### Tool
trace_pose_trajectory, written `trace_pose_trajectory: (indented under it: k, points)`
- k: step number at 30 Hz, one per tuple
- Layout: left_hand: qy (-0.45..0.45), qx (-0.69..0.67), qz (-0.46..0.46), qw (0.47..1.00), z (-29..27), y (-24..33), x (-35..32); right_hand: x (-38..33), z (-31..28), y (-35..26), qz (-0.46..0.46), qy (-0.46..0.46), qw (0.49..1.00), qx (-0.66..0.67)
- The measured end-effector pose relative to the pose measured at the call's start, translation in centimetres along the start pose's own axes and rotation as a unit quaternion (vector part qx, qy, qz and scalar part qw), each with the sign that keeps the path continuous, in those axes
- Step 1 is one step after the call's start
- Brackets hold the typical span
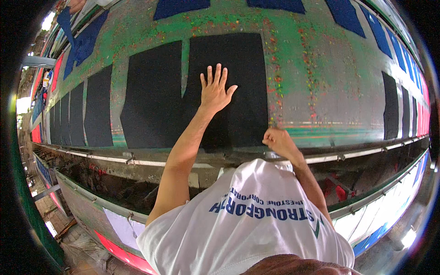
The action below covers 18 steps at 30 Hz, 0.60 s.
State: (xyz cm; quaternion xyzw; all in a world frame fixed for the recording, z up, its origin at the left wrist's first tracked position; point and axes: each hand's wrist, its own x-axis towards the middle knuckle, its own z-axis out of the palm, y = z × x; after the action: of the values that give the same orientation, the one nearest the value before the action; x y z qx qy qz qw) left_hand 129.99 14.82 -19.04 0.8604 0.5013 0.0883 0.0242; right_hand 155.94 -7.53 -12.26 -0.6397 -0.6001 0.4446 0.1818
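A black fabric panel [245, 59] lies flat on the long paint-stained table in front of me. My left hand [216, 93] rests palm down on it, fingers spread and thumb out to the right. At the panel's near right corner, by the table's front edge, is my right hand [280, 141]. Its fingers are curled closed; whatever they may hold is hidden. Directly left of the panel lies another black fabric panel [153, 96], the two nearly touching along their near part.
More black panels [98, 107] run along the table [330, 101] to the left, others [390, 105] at far right. Blue panels [275, 3] line the far side. At top left a person's hand [77, 5] is near blue cloth [85, 41]. A rail [151, 162] edges the table; another table [87, 197] stands behind me.
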Motion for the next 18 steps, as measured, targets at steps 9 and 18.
trace_pose_trajectory:
  k: [9, 18]
  points:
    - [0.027, -0.008, 0.073, 0.997, 1.3, 0.1, 12.1, 0.8, -1.1, 1.1, -0.009, -0.059, 0.994, 0.088]
    - [0.044, -0.075, 0.164, 0.983, 3.0, 6.5, 17.4, 1.5, -1.9, -0.3, 0.073, -0.112, 0.991, 0.018]
